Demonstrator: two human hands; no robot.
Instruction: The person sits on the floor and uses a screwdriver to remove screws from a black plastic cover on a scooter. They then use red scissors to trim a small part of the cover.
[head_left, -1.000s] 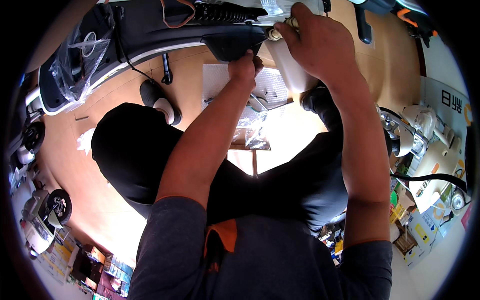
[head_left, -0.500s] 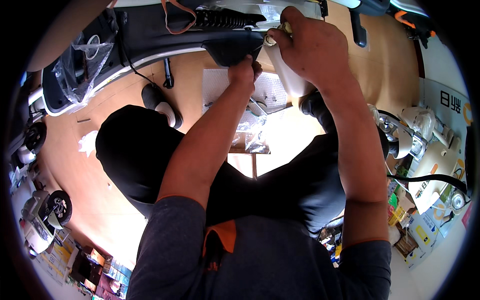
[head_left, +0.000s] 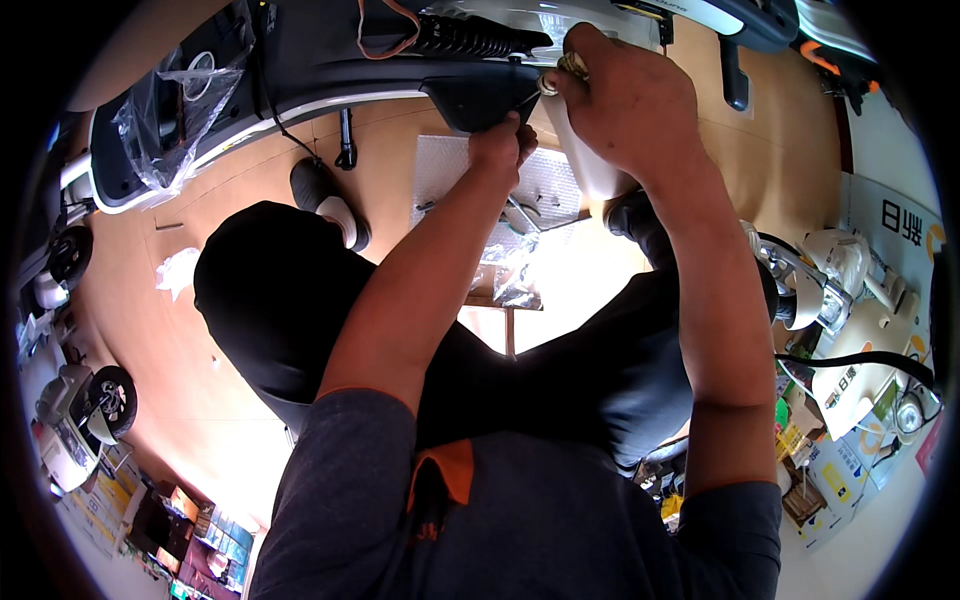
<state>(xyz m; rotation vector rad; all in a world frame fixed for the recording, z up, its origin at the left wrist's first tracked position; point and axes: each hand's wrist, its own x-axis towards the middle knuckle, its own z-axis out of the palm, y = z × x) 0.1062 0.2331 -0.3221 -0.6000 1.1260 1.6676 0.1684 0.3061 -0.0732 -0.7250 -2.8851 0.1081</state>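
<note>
- Head view: a pale-handled tool point(head_left: 548, 85) is seen at the upper centre of the frame, just right of a black panel point(head_left: 468, 102).
- The tool is set on a slant: its long axis is run from upper right to lower left, with the thin dark shaft pointed down and left at the panel's right edge. Whether the tip is seated cannot be told.
- The handle is grasped by the right hand point(head_left: 640, 105), thumb and fingers closed around it, the back of the hand turned up.
- The panel is tapered toward the bottom of the frame; its long axis is laid nearly level, left to right, under a dark body point(head_left: 330, 90) edged in white.
- The panel's lower right edge is touched by the left hand point(head_left: 497, 148), its fingers curled and its thumb pointed upward. Whether the edge or the shaft's end is pinched cannot be told.
- A black spring point(head_left: 480, 38) is seen above the panel, its length stretched sideways.
- Below the hands, bubble wrap point(head_left: 437, 175) is spread on the floor point(head_left: 790, 150).
- At upper left, the body is partly covered by a clear bag point(head_left: 160, 140).
</note>
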